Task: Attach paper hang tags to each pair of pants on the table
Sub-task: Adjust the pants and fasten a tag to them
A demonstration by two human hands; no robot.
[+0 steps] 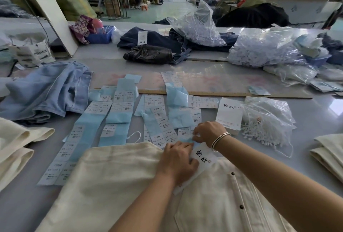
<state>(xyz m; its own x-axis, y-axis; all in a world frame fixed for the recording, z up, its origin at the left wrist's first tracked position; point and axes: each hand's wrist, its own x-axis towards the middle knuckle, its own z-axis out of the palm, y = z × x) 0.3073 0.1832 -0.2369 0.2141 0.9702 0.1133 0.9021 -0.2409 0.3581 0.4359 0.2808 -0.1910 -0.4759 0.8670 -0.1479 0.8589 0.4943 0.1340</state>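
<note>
1. Right now, in the head view, the step in hand looks like sticking a size label onto a hang tag before it goes on the pants. The left hand (177, 159) lies on the white hang tag (203, 157), its fingers curled down and pressing the tag against the cream pants (130, 185) spread at the near edge of the table (315, 113).
2. The right hand (208, 132) sits just beyond the tag, its fingers pinching a small label at the near end of the label sheets (118, 113); the label itself is too small to make out clearly.
3. The next move, as I judge it, calls for peeling that label free, laying it square on the tag, then taking a string from the bag of strings (267, 120) just right of the right hand.
4. A stack of tags (229, 114) stands beside that bag, close to the wrist.
5. For room: the label sheets crowd the space ahead of the hands, and a long ruler (222, 93) lies behind them. Blue jeans (46, 90) lie to the far left, folded cream pants (330, 150) to the right. Bare table shows between the right forearm and that folded pile.
</note>
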